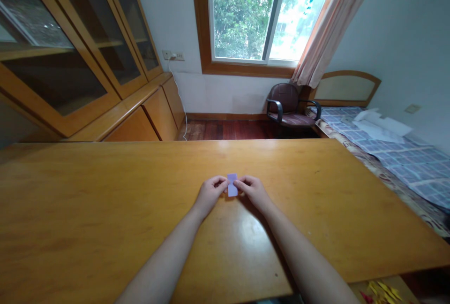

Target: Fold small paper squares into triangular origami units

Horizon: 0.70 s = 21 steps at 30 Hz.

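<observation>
A small pale purple paper (232,185) sits over the middle of the wooden table (105,201), pinched at its left edge by the left hand (210,193) and at its right by the right hand (253,190), fingers closed on it.

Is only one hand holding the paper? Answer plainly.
No, the left hand and the right hand both pinch the small lilac paper, one at each side, over the table.

The paper slip (232,185) is plain pale lilac on the honey-orange wooden table (105,210). At one o'clock the chair (288,104) is maroon. At two o'clock the bedspread (404,158) is checked blue and white. At five o'clock the paper scraps (383,291) are yellow.
</observation>
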Available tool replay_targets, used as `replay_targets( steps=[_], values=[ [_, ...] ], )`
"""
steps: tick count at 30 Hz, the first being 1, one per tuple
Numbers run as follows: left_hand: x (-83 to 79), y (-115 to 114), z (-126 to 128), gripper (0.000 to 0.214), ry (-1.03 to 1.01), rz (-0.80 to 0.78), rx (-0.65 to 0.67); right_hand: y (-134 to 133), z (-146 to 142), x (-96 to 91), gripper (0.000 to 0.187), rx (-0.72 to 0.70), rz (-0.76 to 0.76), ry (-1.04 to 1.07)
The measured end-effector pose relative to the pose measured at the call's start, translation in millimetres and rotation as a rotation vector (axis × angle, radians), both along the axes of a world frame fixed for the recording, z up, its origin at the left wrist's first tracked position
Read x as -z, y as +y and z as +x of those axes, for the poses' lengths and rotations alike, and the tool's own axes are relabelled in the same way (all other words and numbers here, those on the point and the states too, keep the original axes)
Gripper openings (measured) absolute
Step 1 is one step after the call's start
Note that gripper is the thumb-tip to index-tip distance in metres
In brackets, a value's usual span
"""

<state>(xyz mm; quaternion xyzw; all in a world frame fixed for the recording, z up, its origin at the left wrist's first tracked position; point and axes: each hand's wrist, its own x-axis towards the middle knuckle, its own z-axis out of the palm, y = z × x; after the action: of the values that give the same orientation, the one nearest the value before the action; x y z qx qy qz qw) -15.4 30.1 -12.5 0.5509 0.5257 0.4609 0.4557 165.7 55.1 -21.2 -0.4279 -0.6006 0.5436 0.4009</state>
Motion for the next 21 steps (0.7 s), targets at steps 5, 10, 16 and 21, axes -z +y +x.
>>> replay_targets(
  steps=[5,10,16,21],
  values=[
    [1.3,1.4,-1.3,0.026,-0.032,-0.001,-0.015,1.7,1.4,2.5,0.035,0.031,0.029,-0.024],
    [1.3,2.3,-1.4,0.027,-0.065,0.002,-0.023,2.3,-0.1,2.4,0.032,-0.025,0.033,-0.019],
    [0.4,1.5,-1.6,0.027,-0.052,-0.005,-0.039,0.0,-1.2,-0.9,0.032,-0.044,0.027,-0.058],
    [5.6,3.0,-4.2,0.030,-0.119,-0.054,-0.065,1.0,1.3,-1.4,0.032,-0.018,0.026,-0.053]
  ],
)
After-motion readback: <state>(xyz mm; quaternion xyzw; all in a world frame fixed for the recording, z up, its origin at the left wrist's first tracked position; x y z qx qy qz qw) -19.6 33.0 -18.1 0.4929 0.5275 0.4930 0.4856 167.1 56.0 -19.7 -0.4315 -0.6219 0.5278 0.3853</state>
